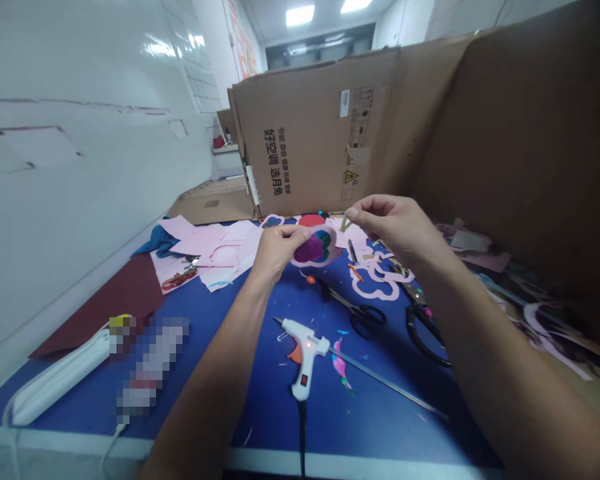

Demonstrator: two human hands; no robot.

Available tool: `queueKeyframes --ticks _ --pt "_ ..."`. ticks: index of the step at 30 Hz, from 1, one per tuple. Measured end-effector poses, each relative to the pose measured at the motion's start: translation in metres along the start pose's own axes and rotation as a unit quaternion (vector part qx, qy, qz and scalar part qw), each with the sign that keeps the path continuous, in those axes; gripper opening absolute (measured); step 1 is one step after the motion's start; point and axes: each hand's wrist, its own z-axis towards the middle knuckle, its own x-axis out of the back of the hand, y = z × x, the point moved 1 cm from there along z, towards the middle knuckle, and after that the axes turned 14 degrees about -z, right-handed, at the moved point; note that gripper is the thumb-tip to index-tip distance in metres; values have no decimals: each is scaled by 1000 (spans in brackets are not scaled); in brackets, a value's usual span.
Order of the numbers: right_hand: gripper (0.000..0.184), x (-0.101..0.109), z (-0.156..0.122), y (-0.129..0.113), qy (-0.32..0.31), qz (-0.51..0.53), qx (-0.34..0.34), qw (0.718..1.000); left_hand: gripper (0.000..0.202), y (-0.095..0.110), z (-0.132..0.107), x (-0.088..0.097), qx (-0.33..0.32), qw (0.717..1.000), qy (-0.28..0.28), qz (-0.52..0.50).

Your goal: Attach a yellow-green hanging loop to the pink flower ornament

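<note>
My left hand [276,248] is closed on the left edge of a pink paper flower cut-out [316,248] with purple, blue and green colours in its middle, held above the blue table [260,400]. My right hand [395,223] pinches a small green strip [343,223] just above the cut-out's right edge. A white hot glue gun [304,350] lies on the table below both hands, its nozzle pointing left.
Black scissors [361,313] and another dark pair [423,327] lie right of the glue gun, beside a thin metal rod [390,383]. Pink paper sheets [215,250] and cut-outs [375,280] cover the far table. A white power strip [60,377] sits left. Cardboard walls [320,140] stand behind and right.
</note>
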Motion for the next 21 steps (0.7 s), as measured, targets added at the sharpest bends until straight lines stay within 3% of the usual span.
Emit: queueKeyframes --ticks 8,12,15,18,21 --pt "26 -6 -2 -2 -11 -25 8 1000 22 -2 13 73 -89 981 139 99" --pt "27 -8 -2 -2 -17 -24 10 1000 23 -6 7 85 -196 943 173 207" --pt "28 -8 -2 -2 -19 -19 20 999 25 -31 -16 76 -190 924 108 315" --pt "27 -6 -6 -4 -23 -20 26 999 26 -60 -44 65 -115 918 -42 377" --pt "27 -5 -13 -6 -27 -31 29 999 20 -72 -60 64 -52 907 -160 386"
